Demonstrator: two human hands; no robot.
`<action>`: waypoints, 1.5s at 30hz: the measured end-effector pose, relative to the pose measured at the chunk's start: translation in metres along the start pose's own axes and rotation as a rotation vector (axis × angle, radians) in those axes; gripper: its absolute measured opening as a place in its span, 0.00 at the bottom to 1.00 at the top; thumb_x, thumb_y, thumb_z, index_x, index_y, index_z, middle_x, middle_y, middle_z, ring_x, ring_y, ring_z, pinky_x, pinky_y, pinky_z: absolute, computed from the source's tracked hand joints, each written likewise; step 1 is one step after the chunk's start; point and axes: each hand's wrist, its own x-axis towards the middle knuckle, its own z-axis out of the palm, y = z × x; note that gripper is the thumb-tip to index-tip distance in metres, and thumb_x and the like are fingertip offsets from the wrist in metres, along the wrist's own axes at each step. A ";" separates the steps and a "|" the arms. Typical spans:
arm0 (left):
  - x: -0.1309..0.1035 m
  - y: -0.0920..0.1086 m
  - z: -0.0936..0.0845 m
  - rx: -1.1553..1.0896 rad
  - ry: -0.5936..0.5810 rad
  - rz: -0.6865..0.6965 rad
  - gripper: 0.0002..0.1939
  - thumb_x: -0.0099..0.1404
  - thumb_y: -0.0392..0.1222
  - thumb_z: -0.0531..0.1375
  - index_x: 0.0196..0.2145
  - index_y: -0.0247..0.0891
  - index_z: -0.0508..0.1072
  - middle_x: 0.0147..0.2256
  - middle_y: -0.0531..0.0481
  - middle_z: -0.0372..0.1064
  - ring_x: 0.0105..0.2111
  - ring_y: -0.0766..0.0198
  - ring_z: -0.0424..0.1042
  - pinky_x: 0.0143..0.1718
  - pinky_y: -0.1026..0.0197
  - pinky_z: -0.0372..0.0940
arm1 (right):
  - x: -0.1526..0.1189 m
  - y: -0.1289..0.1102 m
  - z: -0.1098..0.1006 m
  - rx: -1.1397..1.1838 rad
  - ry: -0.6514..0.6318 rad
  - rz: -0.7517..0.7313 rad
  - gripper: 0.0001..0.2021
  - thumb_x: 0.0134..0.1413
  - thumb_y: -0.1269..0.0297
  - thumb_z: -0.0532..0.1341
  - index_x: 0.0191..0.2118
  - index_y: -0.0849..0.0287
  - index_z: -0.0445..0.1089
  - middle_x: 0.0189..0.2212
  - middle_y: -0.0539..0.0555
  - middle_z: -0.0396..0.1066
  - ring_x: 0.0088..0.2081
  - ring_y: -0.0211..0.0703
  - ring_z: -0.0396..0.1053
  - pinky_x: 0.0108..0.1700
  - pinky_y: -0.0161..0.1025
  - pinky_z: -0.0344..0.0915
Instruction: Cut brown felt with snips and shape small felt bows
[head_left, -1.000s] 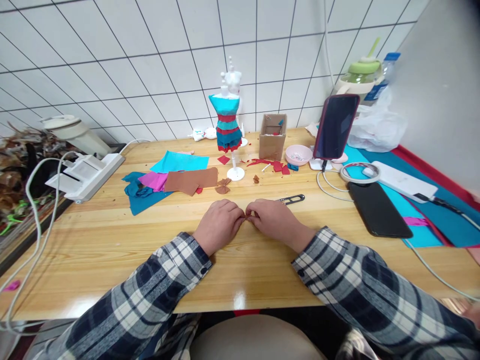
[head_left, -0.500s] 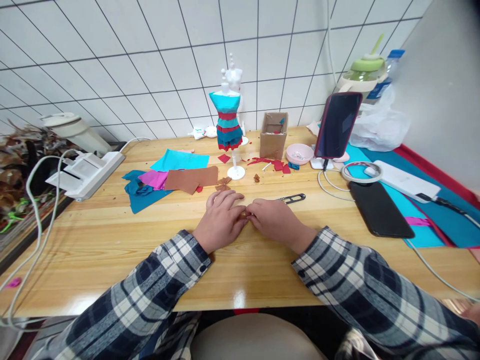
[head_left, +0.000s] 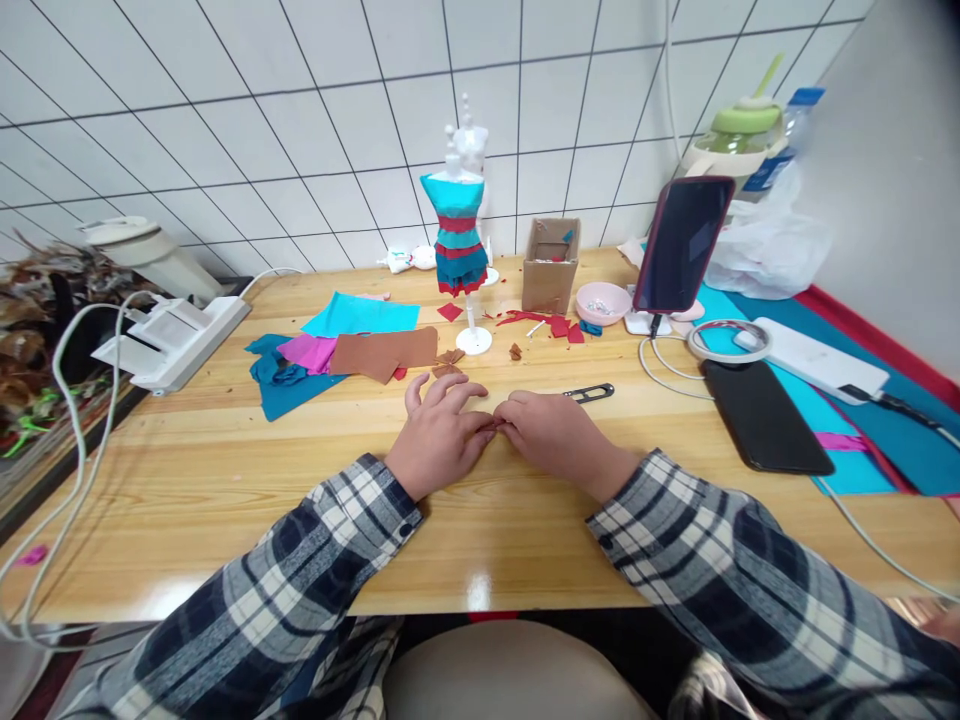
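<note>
My left hand [head_left: 441, 434] rests over the table, thumb and index finger pinched at a tiny item too small to make out, its other fingers spread. Against it, my right hand [head_left: 559, 436] is closed in a pinch on the same small spot. Black thread snips [head_left: 591, 393] lie just beyond my right hand. Folded brown scraps [head_left: 448, 362] sit past my left fingertips, with a small brown piece [head_left: 515, 352] to their right. Farther back stands a mini dress form [head_left: 459, 235] wrapped in turquoise, red and blue cloth.
Brown cloth [head_left: 386, 350], turquoise cloth [head_left: 361, 314] and blue cloth [head_left: 300, 392] lie left of centre. Behind are a cardboard box [head_left: 550, 280] and a pink bowl [head_left: 604, 303]. A propped phone [head_left: 684, 245] and a black phone [head_left: 766, 418] are at right, a power strip [head_left: 180, 345] at left.
The outer fingers of my left hand have lifted and spread slightly. Both hands stay together at the same spot, and the view has shifted a little.
</note>
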 end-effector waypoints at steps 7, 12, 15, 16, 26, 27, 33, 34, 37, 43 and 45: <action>0.001 0.000 -0.001 -0.027 -0.018 0.000 0.09 0.64 0.43 0.57 0.35 0.49 0.79 0.47 0.49 0.70 0.53 0.50 0.61 0.57 0.36 0.40 | 0.000 0.000 -0.001 0.008 -0.011 -0.006 0.14 0.65 0.64 0.48 0.42 0.56 0.70 0.38 0.54 0.71 0.37 0.43 0.69 0.33 0.36 0.55; 0.001 0.000 -0.002 -0.039 -0.051 0.015 0.10 0.63 0.40 0.56 0.33 0.47 0.79 0.42 0.49 0.71 0.48 0.52 0.64 0.56 0.37 0.44 | 0.000 0.000 -0.003 0.055 -0.021 0.005 0.13 0.64 0.64 0.49 0.41 0.56 0.71 0.38 0.54 0.72 0.39 0.43 0.69 0.36 0.36 0.57; 0.001 -0.003 -0.004 -0.027 -0.032 -0.004 0.10 0.63 0.40 0.57 0.32 0.46 0.79 0.40 0.48 0.72 0.45 0.53 0.65 0.54 0.40 0.49 | 0.000 0.006 -0.005 0.083 0.026 0.050 0.12 0.63 0.64 0.50 0.40 0.56 0.71 0.37 0.53 0.73 0.39 0.42 0.69 0.37 0.36 0.57; 0.001 -0.006 -0.005 -0.030 -0.021 -0.018 0.10 0.63 0.40 0.57 0.32 0.45 0.79 0.39 0.48 0.72 0.44 0.53 0.65 0.52 0.41 0.51 | 0.001 0.011 -0.006 0.087 0.058 0.081 0.12 0.63 0.65 0.51 0.39 0.56 0.71 0.37 0.53 0.73 0.39 0.42 0.69 0.37 0.36 0.57; 0.003 -0.024 0.003 -0.342 0.114 -0.145 0.07 0.61 0.40 0.60 0.32 0.40 0.79 0.34 0.48 0.74 0.38 0.58 0.71 0.43 0.53 0.63 | -0.005 0.090 -0.026 0.010 0.273 0.463 0.11 0.56 0.61 0.56 0.41 0.54 0.74 0.37 0.52 0.75 0.38 0.45 0.69 0.34 0.37 0.57; 0.003 -0.024 0.003 -0.368 0.118 -0.165 0.07 0.61 0.40 0.60 0.32 0.40 0.79 0.34 0.48 0.74 0.38 0.58 0.71 0.43 0.52 0.64 | -0.005 0.094 -0.026 0.004 0.258 0.449 0.11 0.56 0.62 0.56 0.40 0.54 0.75 0.37 0.53 0.75 0.39 0.45 0.69 0.34 0.37 0.57; 0.003 -0.026 0.001 -0.551 0.119 -0.266 0.07 0.61 0.41 0.61 0.32 0.40 0.80 0.36 0.47 0.74 0.39 0.59 0.72 0.45 0.52 0.67 | -0.004 0.092 -0.019 0.021 0.153 0.336 0.11 0.56 0.61 0.57 0.39 0.55 0.76 0.38 0.53 0.76 0.40 0.43 0.69 0.36 0.37 0.58; 0.003 -0.026 0.001 -0.569 0.128 -0.269 0.07 0.61 0.40 0.61 0.32 0.40 0.80 0.37 0.47 0.73 0.39 0.59 0.72 0.45 0.52 0.67 | -0.003 0.091 -0.018 0.020 0.146 0.333 0.11 0.56 0.61 0.57 0.38 0.55 0.76 0.38 0.53 0.76 0.40 0.43 0.69 0.36 0.37 0.58; 0.003 -0.026 0.001 -0.578 0.140 -0.263 0.07 0.61 0.40 0.60 0.33 0.40 0.80 0.38 0.46 0.72 0.41 0.58 0.72 0.45 0.52 0.68 | 0.000 0.087 -0.015 -0.010 0.118 0.343 0.10 0.56 0.61 0.58 0.37 0.55 0.76 0.37 0.54 0.75 0.40 0.44 0.68 0.36 0.37 0.58; 0.005 -0.022 0.004 -0.558 0.102 -0.247 0.06 0.60 0.40 0.61 0.31 0.40 0.79 0.36 0.46 0.73 0.39 0.60 0.72 0.43 0.53 0.68 | 0.006 0.086 -0.010 -0.074 0.066 0.337 0.10 0.57 0.64 0.56 0.33 0.58 0.75 0.34 0.56 0.74 0.40 0.46 0.68 0.38 0.38 0.58; 0.005 -0.021 0.005 -0.555 0.122 -0.266 0.06 0.59 0.40 0.61 0.30 0.39 0.79 0.36 0.47 0.73 0.38 0.60 0.72 0.43 0.54 0.68 | 0.006 0.086 -0.010 -0.094 0.067 0.300 0.10 0.57 0.65 0.55 0.32 0.59 0.74 0.33 0.57 0.74 0.39 0.47 0.68 0.39 0.39 0.58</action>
